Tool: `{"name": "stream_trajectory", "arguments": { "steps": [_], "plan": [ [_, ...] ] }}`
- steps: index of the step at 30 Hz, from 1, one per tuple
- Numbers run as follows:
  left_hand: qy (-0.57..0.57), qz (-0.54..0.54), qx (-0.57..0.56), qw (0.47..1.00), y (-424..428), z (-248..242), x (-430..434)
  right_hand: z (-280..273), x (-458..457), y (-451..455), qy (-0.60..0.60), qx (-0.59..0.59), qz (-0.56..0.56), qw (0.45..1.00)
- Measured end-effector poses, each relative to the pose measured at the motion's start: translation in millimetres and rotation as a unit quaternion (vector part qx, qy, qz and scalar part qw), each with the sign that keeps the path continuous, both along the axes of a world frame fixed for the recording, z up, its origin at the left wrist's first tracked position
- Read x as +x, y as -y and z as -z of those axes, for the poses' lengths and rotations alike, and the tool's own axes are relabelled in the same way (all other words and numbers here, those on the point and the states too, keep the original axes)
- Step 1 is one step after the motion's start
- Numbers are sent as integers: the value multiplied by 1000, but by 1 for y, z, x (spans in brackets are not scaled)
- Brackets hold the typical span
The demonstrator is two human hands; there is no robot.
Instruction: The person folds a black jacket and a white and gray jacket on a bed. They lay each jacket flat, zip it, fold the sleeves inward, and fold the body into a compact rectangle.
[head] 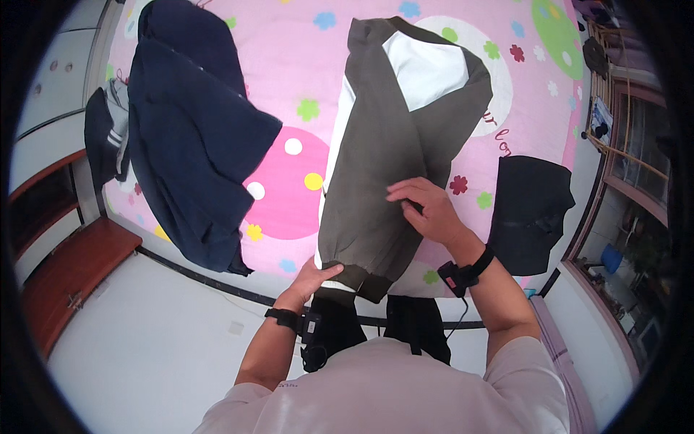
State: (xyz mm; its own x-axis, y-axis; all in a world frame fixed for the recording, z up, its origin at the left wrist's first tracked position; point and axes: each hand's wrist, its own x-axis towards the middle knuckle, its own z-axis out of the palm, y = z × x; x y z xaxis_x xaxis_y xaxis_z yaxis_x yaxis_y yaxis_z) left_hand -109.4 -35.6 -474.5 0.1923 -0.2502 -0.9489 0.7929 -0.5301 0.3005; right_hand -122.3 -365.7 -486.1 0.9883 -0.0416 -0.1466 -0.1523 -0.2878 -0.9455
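An olive-brown and white long-sleeved garment [374, 163] lies on a pink patterned bed sheet [287, 70], with its sleeves folded across it. At its near cuff, my left hand [314, 279] has its thumb on top and the fingers hidden beneath the cloth, gripping the edge. Over the garment's right side is my right hand [425, 209], its fingers slightly bent and apart; whether the fingertips touch the cloth is unclear. Left of the garment a dark navy garment [184, 130] is spread loosely. A folded black garment [528, 217] lies on the right.
Another dark and grey garment [111, 133] hangs at the bed's left edge. A reddish-brown wooden bench or shelf [81, 276] stands at the lower left. A window [640, 157] with a pinkish frame is on the right, with a mauve curtain [558, 352] below it.
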Motion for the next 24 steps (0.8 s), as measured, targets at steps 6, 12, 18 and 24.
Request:
{"name": "stream_trajectory", "arguments": {
  "steps": [6, 12, 18, 24],
  "plan": [
    [-98, -98, -101, 985, 6, -26, 12, 33, 45, 5, -104, 112, -101, 983],
    [-60, -138, -210, 966, 52, -98, 71, 50, 30, 47, -127, 273, 49, 952],
    [248, -4, -420, 873, 194, -71, 175, 48, -56, 100, -99, 309, 338, 884],
    [601, 480, -118, 628, 272, -7, 184, 99, -146, 77, -261, 94, 315, 908]
  ]
}}
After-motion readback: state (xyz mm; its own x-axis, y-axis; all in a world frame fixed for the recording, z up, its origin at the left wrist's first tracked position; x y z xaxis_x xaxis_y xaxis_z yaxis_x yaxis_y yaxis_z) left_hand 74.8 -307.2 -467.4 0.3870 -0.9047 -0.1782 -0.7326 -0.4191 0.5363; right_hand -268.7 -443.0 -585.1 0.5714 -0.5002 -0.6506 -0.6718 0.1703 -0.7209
